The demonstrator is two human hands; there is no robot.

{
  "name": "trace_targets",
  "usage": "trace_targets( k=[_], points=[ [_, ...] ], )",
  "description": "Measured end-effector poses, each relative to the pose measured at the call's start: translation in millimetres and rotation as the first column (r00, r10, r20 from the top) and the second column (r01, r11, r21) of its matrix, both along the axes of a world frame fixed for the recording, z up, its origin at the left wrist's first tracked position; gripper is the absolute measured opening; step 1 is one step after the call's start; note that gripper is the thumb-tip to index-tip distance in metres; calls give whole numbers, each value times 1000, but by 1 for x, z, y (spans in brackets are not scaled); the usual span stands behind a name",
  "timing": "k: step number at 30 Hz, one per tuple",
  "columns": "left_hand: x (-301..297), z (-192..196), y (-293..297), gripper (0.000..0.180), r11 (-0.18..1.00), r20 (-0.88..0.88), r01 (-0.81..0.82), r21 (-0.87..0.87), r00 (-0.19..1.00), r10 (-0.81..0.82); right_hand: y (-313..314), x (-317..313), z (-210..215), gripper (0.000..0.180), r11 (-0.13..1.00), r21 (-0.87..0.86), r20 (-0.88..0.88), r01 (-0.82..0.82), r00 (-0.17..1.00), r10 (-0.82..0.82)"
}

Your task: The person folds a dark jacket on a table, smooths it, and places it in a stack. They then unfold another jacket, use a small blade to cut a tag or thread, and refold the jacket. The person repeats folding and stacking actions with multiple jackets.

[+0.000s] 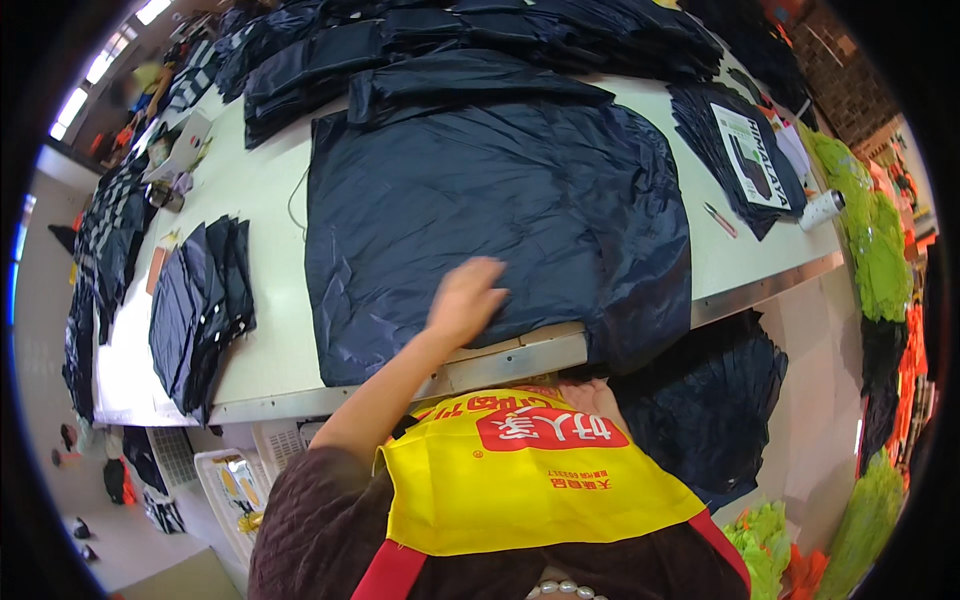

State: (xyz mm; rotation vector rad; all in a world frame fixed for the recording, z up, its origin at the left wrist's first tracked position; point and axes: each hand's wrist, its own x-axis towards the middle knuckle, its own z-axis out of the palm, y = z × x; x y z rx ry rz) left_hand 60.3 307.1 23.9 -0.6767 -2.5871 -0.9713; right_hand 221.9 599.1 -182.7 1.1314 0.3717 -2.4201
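A wide piece of thin, shiny navy fabric (pixel 450 200) lies spread on the white table in front of me, and its right side hangs over the near edge. My left hand (pixel 468 302), slightly blurred, rests on the fabric near that edge with its fingers stretched out. Just below the table edge, by my yellow apron (pixel 540 465), a bit of my right hand (pixel 598 402) shows; its fingers are hidden. A folded navy fabric bundle (pixel 470 80) lies along the far edge of the spread piece.
Stacks of dark fabric (pixel 560 35) line the far side of the table (pixel 270 370). Cut dark pieces (pixel 200 310) lie at left, a printed dark stack (pixel 735 150) and a white thread cone (pixel 822 210) at right. More dark fabric (pixel 710 410) hangs below; lime fabric (pixel 865 230) is beyond.
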Motion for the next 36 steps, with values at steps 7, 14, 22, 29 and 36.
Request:
trace_targets(
  k=[7, 14, 22, 29, 36],
  points=[
    [-1, -59, 118, 63, 779, 126, 507, -367, 858, -499, 26, -52, -16, 30, 792, 84, -93, 605, 796, -599],
    [2, -59, 111, 66, 784, 171, 518, -341, 854, -491, 39, -58, 187, 33, 660, 5, -594, 751, 533, -602],
    [24, -13, 62, 53, 754, 488, 642, -141, 707, -511, -108, -133, 232, 39, -431, 551, 146, 715, 425, 893],
    [118, 4, -177, 62, 775, 370, -332, -537, 733, 570, -55, -127, 187, 61, -360, 676, 255, 643, 255, 933],
    [93, 13, -216, 58, 507, 260, -861, -37, 482, 837, -70, -99, 182, 77, -446, 695, 583, 564, -79, 809]
  ],
)
